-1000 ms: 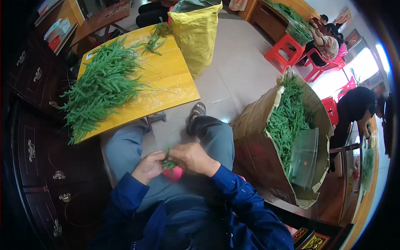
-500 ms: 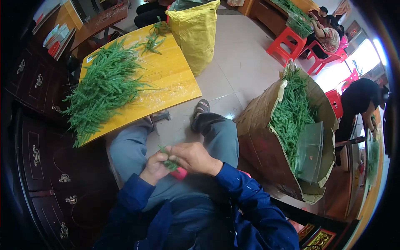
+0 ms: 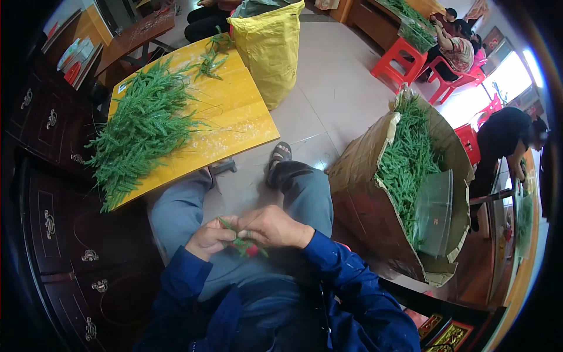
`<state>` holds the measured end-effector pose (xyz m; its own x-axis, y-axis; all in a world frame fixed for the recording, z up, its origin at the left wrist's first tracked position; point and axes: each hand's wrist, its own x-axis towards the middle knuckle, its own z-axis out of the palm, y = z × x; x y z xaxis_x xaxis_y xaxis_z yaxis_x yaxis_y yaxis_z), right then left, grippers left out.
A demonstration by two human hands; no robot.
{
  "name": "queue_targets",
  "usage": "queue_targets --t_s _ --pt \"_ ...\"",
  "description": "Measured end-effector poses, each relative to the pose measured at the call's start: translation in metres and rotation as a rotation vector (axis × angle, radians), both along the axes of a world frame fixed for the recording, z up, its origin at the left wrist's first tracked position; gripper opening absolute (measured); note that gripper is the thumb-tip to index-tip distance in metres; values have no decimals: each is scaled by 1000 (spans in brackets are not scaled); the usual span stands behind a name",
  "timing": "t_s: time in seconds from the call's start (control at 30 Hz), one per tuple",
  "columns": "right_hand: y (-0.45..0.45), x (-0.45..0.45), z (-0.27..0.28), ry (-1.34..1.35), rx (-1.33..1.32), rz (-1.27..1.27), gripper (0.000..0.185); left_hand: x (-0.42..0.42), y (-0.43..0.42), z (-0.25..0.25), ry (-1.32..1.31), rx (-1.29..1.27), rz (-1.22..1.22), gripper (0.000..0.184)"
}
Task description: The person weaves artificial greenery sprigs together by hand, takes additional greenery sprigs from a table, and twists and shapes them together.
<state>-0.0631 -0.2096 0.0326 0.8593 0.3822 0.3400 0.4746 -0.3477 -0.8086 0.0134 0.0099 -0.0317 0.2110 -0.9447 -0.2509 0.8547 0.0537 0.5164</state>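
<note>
No readable lettering, labels or numbers anywhere.

Left hand (image 3: 206, 238), right hand (image 3: 274, 227) close together above lap (image 3: 234, 276), fingertips (image 3: 227, 235) pinched, forearms (image 3: 334, 261) angled inward.

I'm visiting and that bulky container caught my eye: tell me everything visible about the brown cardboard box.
The brown cardboard box stands open-topped on the pale tiled floor, right of centre in view. Its rim looks creased and ragged. Feathery green sprigs lie heaped inside, beside a clear, plastic-looking sheet or container. Neither the left hand nor the right hand touches it.
</note>
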Motion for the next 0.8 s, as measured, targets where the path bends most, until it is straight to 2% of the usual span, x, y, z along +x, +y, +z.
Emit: queue_targets --t_s 0.1,0.2,0.3,0.4,0.43,0.5,0.6,0.67,0.77,0.8 --pt "-1 1 -10 3 -65 38 17 1 1 0 -33 22 -22 20" --pt "0 0 -9 28 -88 -48 17 -5 -4 17 -228 117 130 12" --pt "9 0 -18 -27 -26 -259 15 -6 -14 17 -841 133 431 15" --pt "23 -2 -18 326 190 -395 16 -9 -20 43 -1829 317 597 17" --pt "26 -1 -25 352 235 -408 17 -13 -24 50 -2156 375 642 17" --pt "29 3 -42 408 323 -427 20 -17 -24 46 -2242 405 642 16" --pt "30 4 -51 654 446 -401 22 -20 -22 44 -2285 425 592 16" --pt "30 6 -60 631 440 -405 23 -19 -23 49 -2260 431 577 15" --pt "23 7 -42 443 308 -388 22 -14 -21 41 -1990 480 597 11" --pt "20 7 -31 355 245 -376 22 -12 -18 42 -1770 446 556 10"
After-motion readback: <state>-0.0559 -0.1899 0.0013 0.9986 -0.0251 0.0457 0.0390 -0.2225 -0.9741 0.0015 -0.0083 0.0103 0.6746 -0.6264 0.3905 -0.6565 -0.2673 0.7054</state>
